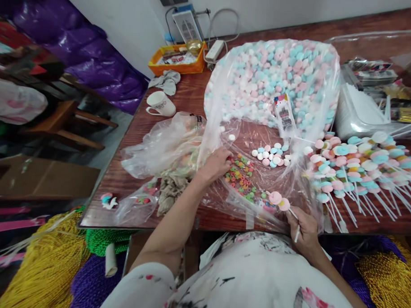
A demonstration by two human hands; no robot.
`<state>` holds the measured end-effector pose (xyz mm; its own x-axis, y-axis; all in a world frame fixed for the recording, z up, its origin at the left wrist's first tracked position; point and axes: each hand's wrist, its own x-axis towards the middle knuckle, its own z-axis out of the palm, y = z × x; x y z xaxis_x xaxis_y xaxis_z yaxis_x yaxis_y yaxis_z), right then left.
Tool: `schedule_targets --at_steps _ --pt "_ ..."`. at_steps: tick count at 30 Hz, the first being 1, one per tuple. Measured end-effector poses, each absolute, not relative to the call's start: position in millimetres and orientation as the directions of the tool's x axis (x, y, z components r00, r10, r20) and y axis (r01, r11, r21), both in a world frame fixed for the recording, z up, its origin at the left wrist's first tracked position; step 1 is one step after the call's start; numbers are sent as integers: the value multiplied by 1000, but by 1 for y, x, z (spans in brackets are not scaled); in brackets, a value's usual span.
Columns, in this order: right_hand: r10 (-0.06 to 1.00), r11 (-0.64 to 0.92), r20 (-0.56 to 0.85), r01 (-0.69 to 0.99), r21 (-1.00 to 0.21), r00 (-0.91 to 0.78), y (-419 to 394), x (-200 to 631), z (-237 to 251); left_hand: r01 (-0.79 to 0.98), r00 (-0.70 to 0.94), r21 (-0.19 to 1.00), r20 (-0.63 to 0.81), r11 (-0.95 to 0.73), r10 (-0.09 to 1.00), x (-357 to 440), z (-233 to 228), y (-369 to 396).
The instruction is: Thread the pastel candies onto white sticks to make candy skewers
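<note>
A flowered garment [255, 281] fills the bottom centre of the frame, nearest the camera, with both bare forearms reaching up from it.

The right hand [306, 229], lower right of centre, pinches a thin white stick [295, 220] between thumb and curled fingers. The stick carries two pink marshmallow discs [280, 200] at its upper end and is tilted up and to the left, which keeps its tip pointed toward the loose sweets.

The left hand [217, 163], at the middle of the frame, rests fingers-down and bunched on a heap of small coloured cereal rings [241, 177]; whether it has pinched a ring cannot be seen.

The rings lie on a spread clear plastic sheet [246, 142], beside a small cluster of loose pastel marshmallows [272, 155], both within easy reach of either hand.

Above, in the upper centre, a large clear bag [272, 80] bulges with pink, blue and white marshmallows; a printed label [284, 114] on it is too small to read.

At the right, finished sticks [360, 164] lie fanned in rows, handles toward the table's edge [139, 221].

A white mug [160, 103] and an orange tray [178, 58] sit in the upper left of the table.
</note>
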<state>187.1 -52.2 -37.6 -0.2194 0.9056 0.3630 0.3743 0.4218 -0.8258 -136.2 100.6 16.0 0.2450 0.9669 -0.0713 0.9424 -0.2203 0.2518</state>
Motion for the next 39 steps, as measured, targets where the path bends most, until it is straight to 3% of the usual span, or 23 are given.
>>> schedule_targets --at_steps 3,8,16,19,21,24,26,29,34,37,39 --pt "897 440 386 381 -813 -215 -52 187 -39 913 283 303 12 -273 959 -136 11 98" --pt "886 463 411 392 -795 -214 -52 187 -39 888 345 291 87 -355 935 -133 4 94" --pt "886 464 413 434 -772 -212 -52 188 -41 889 379 255 59 -381 924 -127 2 92" --pt "887 460 415 449 -766 -202 -54 189 -42 872 333 354 79 -339 940 -126 3 92" --pt "895 446 399 447 -776 -200 -54 189 -43 820 254 508 92 -264 963 -125 9 91" --pt "897 443 395 431 -786 -201 -53 189 -42 586 64 809 3 -40 998 -121 24 85" --pt "903 430 381 419 -800 -198 -51 188 -38 361 -4 927 -107 101 994 -115 37 78" --pt "934 357 310 398 -845 -180 -50 186 -28 136 24 966 -224 218 974 -101 50 64" --pt "941 336 290 405 -850 -173 -50 180 -9 -14 92 959 -282 284 955 -69 48 41" --pt "927 374 313 437 -818 -207 -47 179 -6 56 95 979 -199 194 975 -56 39 31" --pt "925 379 330 467 -799 -186 -45 182 -6 252 119 966 -87 54 989 -56 33 28"
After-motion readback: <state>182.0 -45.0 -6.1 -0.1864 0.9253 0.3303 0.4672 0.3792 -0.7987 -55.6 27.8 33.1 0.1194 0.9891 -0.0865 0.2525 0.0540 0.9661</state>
